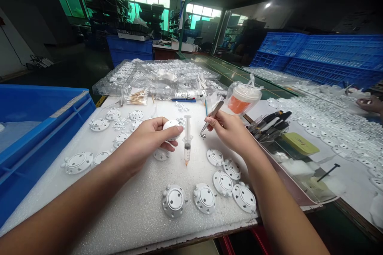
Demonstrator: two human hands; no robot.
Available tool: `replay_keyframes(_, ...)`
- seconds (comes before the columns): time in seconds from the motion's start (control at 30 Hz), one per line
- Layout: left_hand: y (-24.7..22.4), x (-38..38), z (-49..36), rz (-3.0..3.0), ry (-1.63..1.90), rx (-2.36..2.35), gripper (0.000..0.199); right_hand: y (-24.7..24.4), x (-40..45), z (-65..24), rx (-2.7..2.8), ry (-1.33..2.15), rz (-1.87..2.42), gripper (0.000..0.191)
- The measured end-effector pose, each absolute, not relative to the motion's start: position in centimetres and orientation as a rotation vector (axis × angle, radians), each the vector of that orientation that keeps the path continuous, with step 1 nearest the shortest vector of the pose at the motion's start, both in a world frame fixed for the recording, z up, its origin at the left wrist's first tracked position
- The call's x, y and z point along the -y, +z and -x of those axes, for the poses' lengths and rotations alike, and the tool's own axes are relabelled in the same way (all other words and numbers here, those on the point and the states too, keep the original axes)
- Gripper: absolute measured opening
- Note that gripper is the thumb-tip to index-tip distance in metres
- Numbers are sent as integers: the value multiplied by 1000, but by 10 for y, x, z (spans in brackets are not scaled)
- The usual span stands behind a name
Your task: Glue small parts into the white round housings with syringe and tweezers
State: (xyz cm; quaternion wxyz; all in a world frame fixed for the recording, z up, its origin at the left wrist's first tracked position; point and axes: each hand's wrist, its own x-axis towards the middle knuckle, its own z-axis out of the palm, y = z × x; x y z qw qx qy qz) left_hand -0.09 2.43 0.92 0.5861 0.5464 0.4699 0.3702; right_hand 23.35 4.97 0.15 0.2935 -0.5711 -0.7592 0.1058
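My left hand is closed around a round white plastic part, lifted above the foam-covered table. Between the fingers of my right hand is a pair of metal tweezers, its tips down at a small cluster of dark bits on the foam. A syringe with dark content and an orange tip lies between my hands. Several similar white parts with dark dots, such as one near the front, lie on both sides. Small loose white pieces are scattered at the left.
A blue crate stands left. Cotton swabs, clear trays and a bagged cup are at the back. To the right are a bin of tools, rows of white parts and another person's hand.
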Motion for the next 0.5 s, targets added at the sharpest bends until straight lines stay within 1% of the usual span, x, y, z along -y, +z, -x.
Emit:
replay_keyframes(0.33,9,-25,-1,-1285,861,-1108,37,0,-50,-233,2035,271,1530,19)
replay_keyframes(0.5,10,-25,-1,-1296,855,-1111,36,0,-50,-232,2041,277,1531,20)
